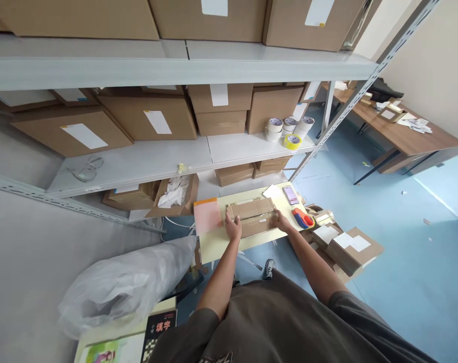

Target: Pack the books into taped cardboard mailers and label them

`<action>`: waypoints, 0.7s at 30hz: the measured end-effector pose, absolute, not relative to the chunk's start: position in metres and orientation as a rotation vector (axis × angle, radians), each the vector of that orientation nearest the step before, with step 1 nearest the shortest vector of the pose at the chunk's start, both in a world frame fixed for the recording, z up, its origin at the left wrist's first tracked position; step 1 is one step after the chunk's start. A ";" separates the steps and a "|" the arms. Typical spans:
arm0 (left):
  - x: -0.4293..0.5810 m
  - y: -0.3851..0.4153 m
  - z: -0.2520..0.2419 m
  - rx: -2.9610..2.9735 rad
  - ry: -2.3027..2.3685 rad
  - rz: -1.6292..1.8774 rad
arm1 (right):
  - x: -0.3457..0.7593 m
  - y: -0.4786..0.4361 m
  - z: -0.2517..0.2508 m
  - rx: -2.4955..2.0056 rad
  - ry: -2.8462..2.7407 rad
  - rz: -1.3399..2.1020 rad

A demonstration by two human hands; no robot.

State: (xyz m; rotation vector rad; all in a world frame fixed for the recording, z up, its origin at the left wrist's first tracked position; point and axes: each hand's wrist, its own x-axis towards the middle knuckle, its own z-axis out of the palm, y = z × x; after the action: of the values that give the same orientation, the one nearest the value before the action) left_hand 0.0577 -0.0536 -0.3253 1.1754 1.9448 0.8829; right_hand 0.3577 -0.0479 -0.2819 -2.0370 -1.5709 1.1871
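Observation:
A flat brown cardboard box [253,212] lies on a small pale yellow table [215,247]. My left hand [233,227] grips its left end, and my right hand [279,221] grips the right end. The fingers of both hands are partly hidden by the box. Left of the box is a pink sheet with an orange edge [207,217]. On the right side of the table rest a red and blue tape dispenser [303,218], a stack of small purple cards [290,195] and a white paper [273,192].
Metal shelving [156,169] with cardboard boxes stands in front; tape rolls [274,128] sit on its middle shelf. More boxes [355,249] are piled right of the table. A translucent plastic bag [130,277] and books [158,333] are at the left. A wooden desk [413,131] is farther right.

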 end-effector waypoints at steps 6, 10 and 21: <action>0.056 -0.050 -0.315 1.281 2.000 0.808 | 0.362 -0.050 -0.294 -1.966 -1.587 1.187; 0.057 -0.051 -0.298 1.300 2.122 0.631 | 0.375 -0.056 -0.295 -1.833 -1.518 1.184; 0.072 -0.036 -0.274 1.332 2.431 0.392 | 0.525 -0.039 -0.274 -1.899 -1.498 0.847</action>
State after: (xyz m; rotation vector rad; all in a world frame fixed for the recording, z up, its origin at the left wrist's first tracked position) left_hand 0.0716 -0.0361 -0.2744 1.3320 2.4314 0.3916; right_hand 0.5254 -0.0387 -0.2745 -1.8995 -1.4977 0.8467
